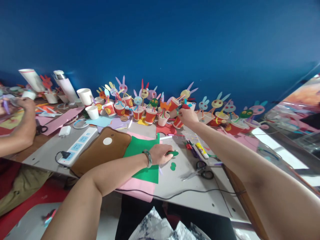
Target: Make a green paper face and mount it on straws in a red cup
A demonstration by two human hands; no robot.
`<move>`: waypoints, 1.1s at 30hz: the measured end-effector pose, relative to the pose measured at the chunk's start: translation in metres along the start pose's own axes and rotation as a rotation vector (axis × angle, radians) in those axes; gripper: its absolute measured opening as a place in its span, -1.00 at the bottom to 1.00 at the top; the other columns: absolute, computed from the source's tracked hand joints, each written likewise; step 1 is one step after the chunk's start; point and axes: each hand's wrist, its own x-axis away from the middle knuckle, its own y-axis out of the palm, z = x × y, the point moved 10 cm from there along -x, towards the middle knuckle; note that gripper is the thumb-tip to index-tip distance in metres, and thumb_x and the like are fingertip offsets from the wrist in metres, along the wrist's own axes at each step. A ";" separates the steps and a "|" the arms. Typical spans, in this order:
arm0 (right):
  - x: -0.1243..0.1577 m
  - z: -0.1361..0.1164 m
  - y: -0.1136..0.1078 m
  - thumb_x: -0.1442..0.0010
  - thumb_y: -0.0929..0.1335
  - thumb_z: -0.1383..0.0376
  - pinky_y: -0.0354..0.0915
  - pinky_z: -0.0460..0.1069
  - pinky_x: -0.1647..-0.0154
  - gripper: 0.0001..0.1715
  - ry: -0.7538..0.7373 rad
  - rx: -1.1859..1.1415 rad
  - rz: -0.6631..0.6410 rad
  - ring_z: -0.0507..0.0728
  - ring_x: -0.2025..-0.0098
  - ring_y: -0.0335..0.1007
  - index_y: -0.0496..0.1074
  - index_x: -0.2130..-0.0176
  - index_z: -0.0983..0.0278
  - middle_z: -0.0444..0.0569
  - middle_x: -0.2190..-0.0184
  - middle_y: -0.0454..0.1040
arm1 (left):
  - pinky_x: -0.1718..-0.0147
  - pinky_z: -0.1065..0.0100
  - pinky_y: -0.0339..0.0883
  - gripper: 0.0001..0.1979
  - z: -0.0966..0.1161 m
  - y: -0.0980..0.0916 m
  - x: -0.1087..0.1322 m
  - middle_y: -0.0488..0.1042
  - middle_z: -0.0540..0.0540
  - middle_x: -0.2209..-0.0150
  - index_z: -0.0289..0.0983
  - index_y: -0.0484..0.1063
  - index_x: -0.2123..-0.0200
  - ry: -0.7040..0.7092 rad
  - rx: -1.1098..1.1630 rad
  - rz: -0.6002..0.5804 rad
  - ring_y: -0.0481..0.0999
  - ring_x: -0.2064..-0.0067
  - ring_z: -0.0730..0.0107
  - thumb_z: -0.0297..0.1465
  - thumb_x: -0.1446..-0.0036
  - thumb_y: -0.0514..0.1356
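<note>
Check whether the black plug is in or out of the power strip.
In: the black plug sits on the face of the power strip, at its near end.

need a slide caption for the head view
Left hand holding a green paper cutout, right hand among paper cups topped with rabbit-eared paper faces.

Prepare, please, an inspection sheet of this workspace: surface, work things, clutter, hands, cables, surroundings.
Surface: grey table, partly covered by paper and tools.
Work things: green sheet lies over a pink sheet; small green cutout beside it; scissors to the right; cups with rabbit-like figures along the back.
Clutter: yellow tube and pens near the scissors; power strip at the left.
Hands: left hand holds a green piece; right hand is at the cups, grip unclear.
Cables: black cable along the near edge; black plug in the strip.
Surroundings: blue wall behind; another person's hand at far left.
</note>
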 end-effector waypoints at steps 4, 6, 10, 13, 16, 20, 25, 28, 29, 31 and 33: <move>-0.009 -0.015 0.001 -0.19 0.28 0.28 0.24 0.00 0.36 -0.68 0.000 -0.014 0.013 0.26 0.19 0.50 0.55 0.13 0.28 0.18 0.18 0.59 | 0.31 0.42 0.23 -0.90 -0.003 0.003 0.000 0.50 -0.02 0.38 -0.24 0.43 0.33 0.011 0.007 0.003 0.47 0.31 0.41 -0.37 -0.23 0.17; -0.006 -0.023 -0.001 -0.23 0.25 0.26 0.22 -0.01 0.36 -0.67 -0.037 -0.023 0.022 0.25 0.22 0.49 0.55 0.15 0.29 0.17 0.22 0.59 | 0.32 0.42 0.23 -0.90 -0.004 0.003 0.000 0.50 -0.02 0.39 -0.24 0.44 0.33 0.009 0.011 0.000 0.48 0.30 0.40 -0.36 -0.23 0.17; 0.021 -0.033 -0.006 -0.30 0.21 0.20 0.22 -0.02 0.30 -0.62 -0.202 -0.038 0.038 0.21 0.19 0.48 0.53 0.09 0.23 0.09 0.20 0.60 | 0.33 0.42 0.23 -0.90 -0.004 0.002 0.000 0.51 -0.01 0.39 -0.23 0.44 0.32 -0.008 0.023 -0.009 0.48 0.31 0.39 -0.35 -0.22 0.17; 0.048 -0.024 -0.001 -0.30 0.22 0.12 0.19 -0.02 0.29 -0.61 -0.317 -0.026 0.027 0.21 0.16 0.47 0.53 0.10 0.23 0.10 0.12 0.59 | 0.35 0.42 0.22 -0.89 -0.002 -0.002 0.001 0.51 -0.01 0.39 -0.24 0.44 0.33 -0.023 0.033 -0.022 0.47 0.32 0.40 -0.35 -0.21 0.16; 0.057 0.006 0.007 -0.29 0.24 0.05 0.14 -0.03 0.35 -0.57 -0.297 0.023 0.028 0.22 0.20 0.48 0.51 0.07 0.25 0.11 0.16 0.60 | 0.37 0.42 0.21 -0.91 0.001 -0.004 0.001 0.52 0.00 0.38 -0.24 0.45 0.30 -0.033 0.038 -0.038 0.46 0.33 0.41 -0.37 -0.19 0.17; 0.041 0.045 0.014 -0.29 0.26 0.04 0.13 -0.03 0.40 -0.46 -0.141 -0.009 0.012 0.21 0.29 0.48 0.40 -0.12 0.25 0.04 0.25 0.61 | 0.38 0.42 0.21 -0.91 0.002 -0.005 0.001 0.52 0.00 0.38 -0.25 0.45 0.28 -0.044 0.031 -0.052 0.46 0.34 0.41 -0.38 -0.17 0.17; 0.019 0.032 0.020 -0.26 0.31 0.14 0.21 -0.05 0.33 -0.54 -0.246 -0.054 -0.074 0.14 0.24 0.49 0.44 -0.11 0.20 0.01 0.11 0.60 | 0.37 0.44 0.21 -0.89 -0.001 -0.003 0.001 0.52 0.01 0.38 -0.24 0.45 0.27 -0.049 0.022 -0.054 0.46 0.34 0.43 -0.36 -0.21 0.14; 0.014 0.023 0.024 -0.25 0.31 0.18 0.23 -0.06 0.31 -0.68 -0.254 -0.048 -0.117 0.14 0.23 0.49 0.53 0.07 0.22 0.01 0.19 0.61 | 0.37 0.43 0.21 -0.89 -0.003 -0.001 0.001 0.52 0.00 0.37 -0.24 0.44 0.29 -0.048 0.023 -0.055 0.46 0.33 0.42 -0.35 -0.21 0.14; 0.013 0.021 0.025 -0.25 0.31 0.18 0.23 -0.06 0.31 -0.70 -0.244 -0.041 -0.127 0.14 0.24 0.49 0.54 0.10 0.22 0.00 0.23 0.61 | 0.37 0.43 0.20 -0.90 -0.003 -0.001 0.000 0.52 0.00 0.37 -0.24 0.44 0.30 -0.049 0.024 -0.055 0.46 0.33 0.42 -0.36 -0.21 0.14; 0.015 0.019 0.026 -0.25 0.31 0.13 0.23 -0.04 0.31 -0.69 -0.200 -0.015 -0.130 0.18 0.23 0.50 0.54 0.13 0.20 0.00 0.28 0.61 | 0.37 0.42 0.20 -0.90 -0.003 -0.001 0.000 0.53 0.00 0.36 -0.24 0.44 0.31 -0.049 0.030 -0.058 0.46 0.32 0.41 -0.36 -0.20 0.15; 0.018 0.018 0.025 -0.26 0.29 0.06 0.25 -0.02 0.30 -0.64 -0.132 0.018 -0.116 0.23 0.20 0.50 0.54 0.15 0.20 0.05 0.28 0.61 | 0.37 0.42 0.19 -0.91 -0.002 -0.001 0.000 0.53 0.00 0.37 -0.24 0.44 0.31 -0.049 0.036 -0.061 0.46 0.32 0.41 -0.37 -0.19 0.15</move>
